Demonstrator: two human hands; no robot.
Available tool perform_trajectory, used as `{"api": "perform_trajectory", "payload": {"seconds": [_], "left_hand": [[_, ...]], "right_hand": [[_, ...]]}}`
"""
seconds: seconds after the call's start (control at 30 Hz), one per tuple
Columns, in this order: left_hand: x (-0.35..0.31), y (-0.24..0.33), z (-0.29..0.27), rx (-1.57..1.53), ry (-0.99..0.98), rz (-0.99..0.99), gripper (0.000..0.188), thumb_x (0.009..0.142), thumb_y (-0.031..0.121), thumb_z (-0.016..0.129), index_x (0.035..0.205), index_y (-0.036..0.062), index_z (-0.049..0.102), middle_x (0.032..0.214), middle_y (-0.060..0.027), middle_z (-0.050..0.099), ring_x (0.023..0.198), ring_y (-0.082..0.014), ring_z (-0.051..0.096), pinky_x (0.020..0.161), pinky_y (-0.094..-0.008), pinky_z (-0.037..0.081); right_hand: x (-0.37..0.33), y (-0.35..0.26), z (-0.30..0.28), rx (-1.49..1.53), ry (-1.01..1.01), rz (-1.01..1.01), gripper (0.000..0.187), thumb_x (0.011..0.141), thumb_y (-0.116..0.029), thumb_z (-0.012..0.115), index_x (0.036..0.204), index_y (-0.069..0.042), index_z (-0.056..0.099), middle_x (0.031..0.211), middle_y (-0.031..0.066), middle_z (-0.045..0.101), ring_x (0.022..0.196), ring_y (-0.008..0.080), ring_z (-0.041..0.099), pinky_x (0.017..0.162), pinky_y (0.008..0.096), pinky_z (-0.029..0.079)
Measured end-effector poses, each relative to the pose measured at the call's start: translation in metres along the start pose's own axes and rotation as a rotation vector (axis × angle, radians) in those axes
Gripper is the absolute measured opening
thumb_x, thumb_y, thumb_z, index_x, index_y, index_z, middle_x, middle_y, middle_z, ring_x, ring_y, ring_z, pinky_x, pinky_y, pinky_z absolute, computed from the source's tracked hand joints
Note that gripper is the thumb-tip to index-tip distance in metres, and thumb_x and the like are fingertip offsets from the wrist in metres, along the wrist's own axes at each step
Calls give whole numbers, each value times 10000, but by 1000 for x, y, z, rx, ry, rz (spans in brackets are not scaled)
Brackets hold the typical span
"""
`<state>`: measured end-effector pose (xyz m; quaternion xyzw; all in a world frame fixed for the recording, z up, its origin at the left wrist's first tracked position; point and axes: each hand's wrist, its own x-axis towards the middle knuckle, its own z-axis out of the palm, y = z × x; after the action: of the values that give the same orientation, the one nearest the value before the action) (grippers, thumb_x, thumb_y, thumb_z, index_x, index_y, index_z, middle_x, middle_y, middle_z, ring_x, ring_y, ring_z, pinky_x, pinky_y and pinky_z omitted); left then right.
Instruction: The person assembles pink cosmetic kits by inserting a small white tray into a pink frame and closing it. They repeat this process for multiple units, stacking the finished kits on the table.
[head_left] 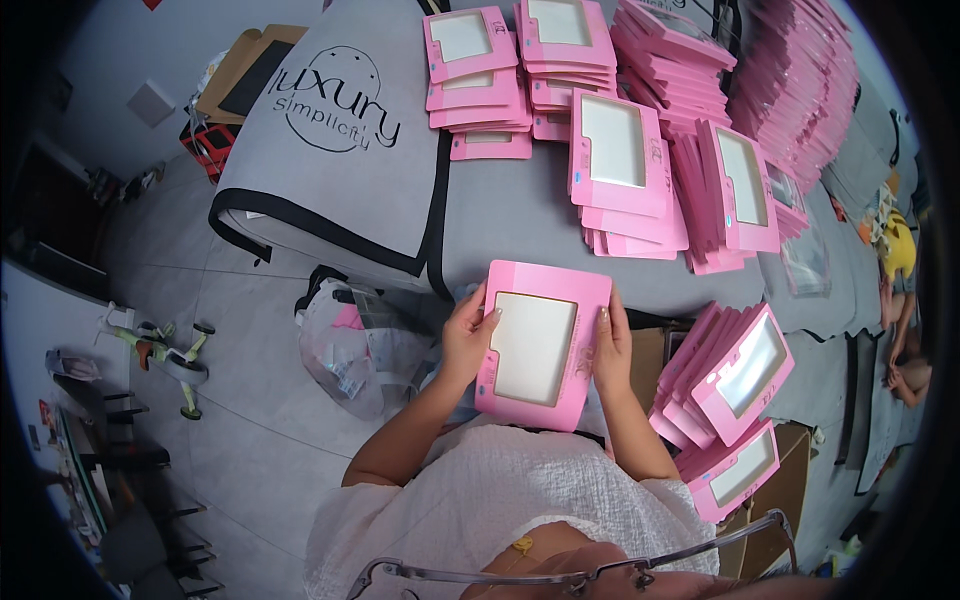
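Pink card like this windowed box (543,346) probably bows under a hard squeeze, so the left fingers (489,326), closed lightly round its left edge with the thumb on the front, would do best to press only the border. Held face-up toward the wearer between the left and right fingers (604,330), it looks flat and round-cornered, with a large pale window (533,352) and dark printing near the right fingers. Those are likewise closed on the opposite edge and should match that pressure; just beyond them on the right leans a stack of similar pink boxes (740,375).
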<state>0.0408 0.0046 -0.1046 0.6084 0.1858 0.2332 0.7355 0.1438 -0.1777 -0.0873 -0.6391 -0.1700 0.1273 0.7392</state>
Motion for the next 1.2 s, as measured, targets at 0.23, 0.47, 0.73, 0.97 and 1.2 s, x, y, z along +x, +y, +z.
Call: {"api": "perform_trajectory", "payload": {"seconds": [0.23,0.47,0.73,0.97,1.2], "left_hand": [[-9,26,1,-122,-118,109,480,893,-3,460,1348,24,306,1192,-71,478,1028,-108,508,878,-238,399],[-23,29,-2,-143,-165,-4,269,863,-19,518,1122,-5,445,1050,-84,561,956,-115,554,826,-233,433],[-35,52,1,-27,-163,-29,187,808,-42,604,969,-25,512,896,-66,617,841,-96,583,741,-208,465],[-47,65,0,149,-231,-12,225,793,-18,635,993,-32,534,870,-89,631,785,-94,587,700,-218,475],[-62,88,8,526,-177,407,357,752,68,687,1066,-1,531,1090,-134,525,925,-228,572,756,-288,478]], "right_hand": [[-2,-26,-1,177,-122,-8,432,900,-75,505,1305,4,379,1276,96,457,1163,158,426,984,280,313],[-15,-21,-10,-39,-47,66,180,868,-111,568,1016,-9,559,1105,67,548,949,140,503,851,268,386],[8,-118,28,-1056,-46,-689,190,698,-149,692,857,-75,619,842,54,573,849,226,526,741,359,363],[7,-113,66,-815,-449,-456,94,767,-102,610,846,-56,589,713,96,599,650,295,570,595,372,414],[6,-104,79,-957,-538,-144,290,791,-87,596,1058,-72,484,704,143,598,669,321,589,574,405,436]]}}
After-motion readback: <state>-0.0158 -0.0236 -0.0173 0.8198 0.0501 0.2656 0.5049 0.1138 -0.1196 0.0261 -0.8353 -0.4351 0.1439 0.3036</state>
